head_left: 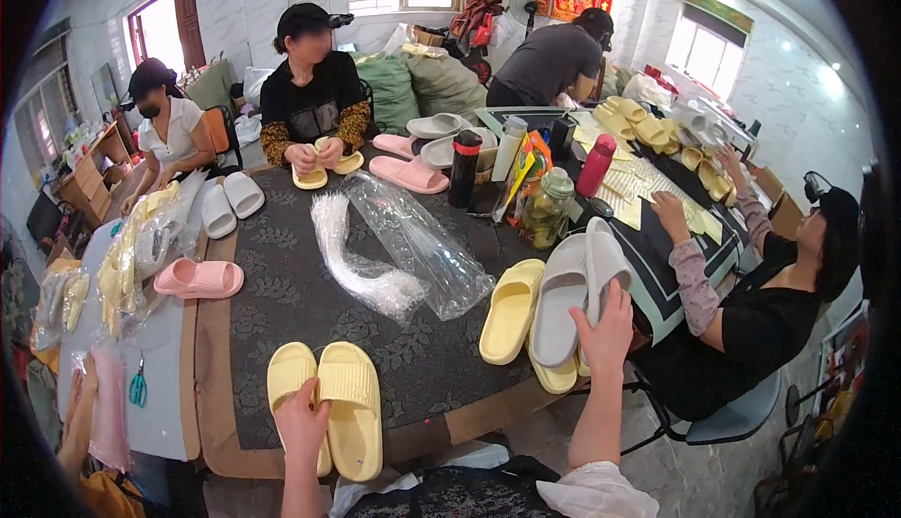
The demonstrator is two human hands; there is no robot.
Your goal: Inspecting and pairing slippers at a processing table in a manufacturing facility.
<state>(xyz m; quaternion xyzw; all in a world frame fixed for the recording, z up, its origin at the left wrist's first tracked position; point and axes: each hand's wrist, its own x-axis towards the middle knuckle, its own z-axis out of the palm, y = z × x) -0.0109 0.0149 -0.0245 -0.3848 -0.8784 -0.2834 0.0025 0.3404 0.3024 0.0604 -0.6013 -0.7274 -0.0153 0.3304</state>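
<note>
Yellow foam slippers (327, 405), a pair, sole-down side by side at near edge of dark patterned table cover (282, 293). Left hand (302, 421) laid between the two, fingers curled over inner edge of the left slipper, thumb against the right one; closed on the pair, though how tightly cannot be told.

Right hand (605, 330) raised at right edge of table, fingers wrapped round a grey slipper (605, 269) held upright, toe up. Second grey slipper (560, 297) leaning just beside it, touching. Single yellow slipper (511, 310) lying flat to their left; another yellow one (556, 374) partly hidden under the grey pair.

Mid-table: heap of clear plastic bags (399, 246), crumpled and spread. Pink slipper (199, 278) near left edge, white pair (231, 202) beyond it. Teal scissors (138, 388) on pale side surface at left.

Far side: person in black top holding pale yellow slippers (327, 163); pink pair (408, 171) just right of that. Black flask (464, 169), red bottle (595, 165) and glass jar (547, 208) clustered centre-right. Seated person at right, one hand (671, 206) on yellow sheets. Two more people further back, one seated left, one bent over.
</note>
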